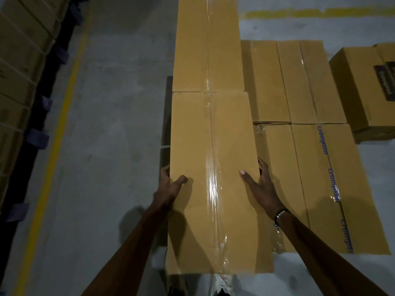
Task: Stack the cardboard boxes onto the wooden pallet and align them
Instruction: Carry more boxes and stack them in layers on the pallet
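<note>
A long taped cardboard box (213, 146) lies on top of the stack, end to end with a second box (207, 45) beyond it. My left hand (168, 184) grips its left edge, thumb on top and fingers down the side. My right hand (259, 184) grips the right edge the same way, thumb on the top face. A lower layer of boxes (299, 86) fills the space to the right, the near ones printed with blue lettering (333, 184). A dark sliver of the pallet (167, 112) shows at the stack's left side.
A separate box (367, 90) with a dark label sits on the floor at the far right. Stacked cartons (19, 71) on blue-footed pallets line the left wall behind a yellow floor line (57, 133). Grey concrete floor (115, 124) lies between.
</note>
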`<move>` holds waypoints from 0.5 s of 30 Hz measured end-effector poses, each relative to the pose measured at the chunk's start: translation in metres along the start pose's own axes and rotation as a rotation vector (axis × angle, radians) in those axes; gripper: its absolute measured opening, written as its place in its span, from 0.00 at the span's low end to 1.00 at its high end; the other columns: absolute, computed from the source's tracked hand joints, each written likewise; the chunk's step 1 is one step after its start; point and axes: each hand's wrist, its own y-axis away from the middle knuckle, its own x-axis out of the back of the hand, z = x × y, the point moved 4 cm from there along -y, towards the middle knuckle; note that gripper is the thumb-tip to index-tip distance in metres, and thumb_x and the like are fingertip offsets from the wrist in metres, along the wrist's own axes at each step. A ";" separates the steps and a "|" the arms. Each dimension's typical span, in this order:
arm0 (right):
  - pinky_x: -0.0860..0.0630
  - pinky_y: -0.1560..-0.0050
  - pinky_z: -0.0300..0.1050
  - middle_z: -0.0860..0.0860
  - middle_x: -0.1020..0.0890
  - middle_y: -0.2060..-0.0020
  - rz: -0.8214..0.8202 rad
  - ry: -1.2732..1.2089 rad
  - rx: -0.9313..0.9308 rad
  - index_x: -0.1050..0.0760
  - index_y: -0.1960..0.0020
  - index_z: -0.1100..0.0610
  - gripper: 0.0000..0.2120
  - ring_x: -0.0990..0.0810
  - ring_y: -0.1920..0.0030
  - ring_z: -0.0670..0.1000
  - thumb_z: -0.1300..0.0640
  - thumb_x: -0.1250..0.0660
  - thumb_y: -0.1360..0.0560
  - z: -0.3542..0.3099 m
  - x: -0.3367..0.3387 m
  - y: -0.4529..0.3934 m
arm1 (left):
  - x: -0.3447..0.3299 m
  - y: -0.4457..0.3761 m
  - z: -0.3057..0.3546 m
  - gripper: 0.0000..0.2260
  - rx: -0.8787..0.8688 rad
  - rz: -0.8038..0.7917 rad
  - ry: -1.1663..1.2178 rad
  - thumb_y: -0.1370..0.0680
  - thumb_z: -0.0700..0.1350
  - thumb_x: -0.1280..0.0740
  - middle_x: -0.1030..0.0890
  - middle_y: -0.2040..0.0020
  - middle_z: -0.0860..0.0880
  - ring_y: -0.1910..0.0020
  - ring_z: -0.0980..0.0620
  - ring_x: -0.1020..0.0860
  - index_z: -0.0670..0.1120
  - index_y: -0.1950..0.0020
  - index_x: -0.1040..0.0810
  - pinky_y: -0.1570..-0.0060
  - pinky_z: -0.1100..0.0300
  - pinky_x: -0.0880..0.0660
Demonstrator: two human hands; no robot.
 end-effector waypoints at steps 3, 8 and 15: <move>0.35 0.23 0.54 0.44 0.33 0.20 0.015 -0.005 0.006 0.44 0.17 0.40 0.41 0.35 0.21 0.49 0.38 0.28 0.24 0.004 -0.005 -0.008 | 0.001 -0.013 -0.007 0.40 0.021 -0.008 -0.007 0.31 0.63 0.27 0.28 0.28 0.47 0.35 0.43 0.25 0.58 0.24 0.42 0.30 0.36 0.28; 0.33 0.30 0.46 0.39 0.30 0.27 0.030 -0.009 -0.009 0.43 0.18 0.41 0.37 0.31 0.29 0.44 0.44 0.28 0.21 0.003 -0.008 -0.012 | 0.001 -0.025 -0.005 0.39 0.023 -0.029 -0.016 0.28 0.61 0.26 0.29 0.28 0.47 0.35 0.42 0.26 0.57 0.23 0.43 0.30 0.36 0.28; 0.37 0.33 0.42 0.34 0.34 0.32 0.034 -0.012 -0.017 0.45 0.17 0.44 0.37 0.36 0.32 0.40 0.48 0.29 0.19 -0.001 -0.017 -0.014 | 0.007 -0.038 -0.009 0.46 0.038 -0.036 -0.036 0.38 0.69 0.28 0.28 0.28 0.48 0.33 0.42 0.26 0.60 0.25 0.43 0.29 0.35 0.30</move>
